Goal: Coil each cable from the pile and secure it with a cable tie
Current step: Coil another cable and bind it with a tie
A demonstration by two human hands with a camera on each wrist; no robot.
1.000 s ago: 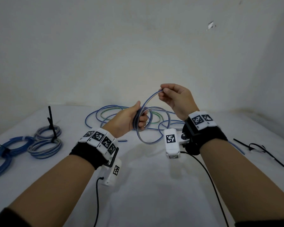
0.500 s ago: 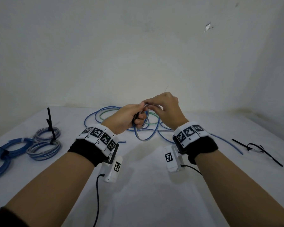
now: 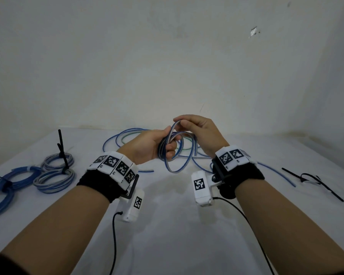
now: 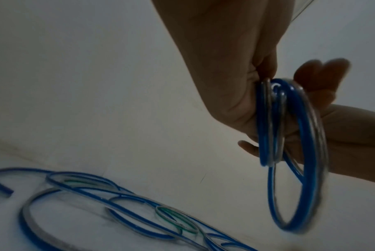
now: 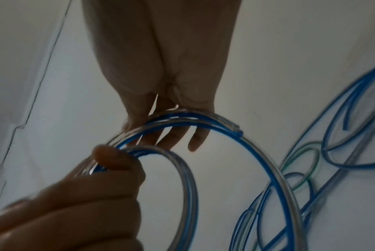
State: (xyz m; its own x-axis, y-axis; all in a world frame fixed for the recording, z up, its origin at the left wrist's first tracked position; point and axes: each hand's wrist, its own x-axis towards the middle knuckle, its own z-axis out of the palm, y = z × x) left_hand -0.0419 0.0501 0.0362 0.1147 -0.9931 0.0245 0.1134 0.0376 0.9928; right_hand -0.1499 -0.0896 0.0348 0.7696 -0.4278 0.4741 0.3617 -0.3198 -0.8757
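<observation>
Coils [image 3: 54, 180]: three tied, one [image 3: 168, 155] unfinished.

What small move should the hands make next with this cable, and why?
Probably the right hand should lay the loop it pinches onto the coil gripped in the left hand. The free cable end sits right by those fingers, so little is left to wind; black cable ties lie to the right.

The head view looks forward and down over both forearms at the white counter [image 3: 167, 225]. Each wrist view looks up along its palm, very close; all three share the blue coil [image 3: 172, 155] [image 4: 289, 152] [image 5: 203, 144].
</observation>
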